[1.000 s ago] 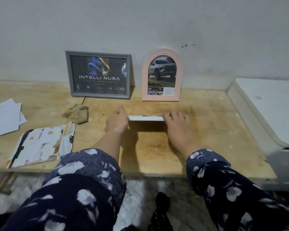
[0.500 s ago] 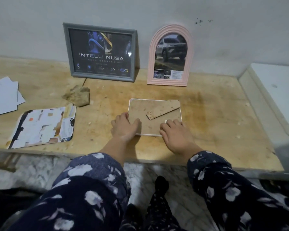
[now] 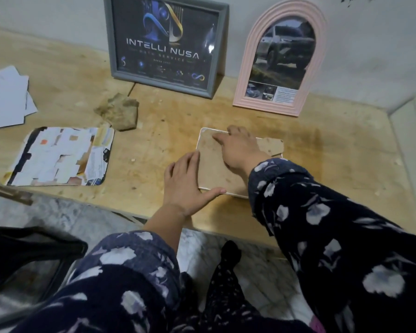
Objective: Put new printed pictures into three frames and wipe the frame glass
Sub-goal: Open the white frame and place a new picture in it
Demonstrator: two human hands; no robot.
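Far left of the hands, white sheets of paper (image 3: 4, 99) lie on the wooden worktop (image 3: 334, 164). Nearer, a printed picture (image 3: 58, 156) with torn white patches lies flat, well left of the left hand. Behind it sits a crumpled brownish cloth (image 3: 118, 111). Beyond the hands, a grey frame (image 3: 165, 45) with a dark "INTELLI NUSA" print stands upright against the wall. Left hand (image 3: 186, 186): flat on the worktop, fingers straight along the left edge of a white frame (image 3: 214, 169), thumb stretched along its near edge; grips nothing. The white frame lies face down between the hands, brown backing board up. Right hand (image 3: 238, 150): reaches across the backing toward the far left corner, fingers curled at the far edge; whether it pinches anything there cannot be told. A stand flap (image 3: 271, 146) shows just right of that hand. Beyond and right, a pink arched frame (image 3: 280, 56) with a car picture leans on the wall.
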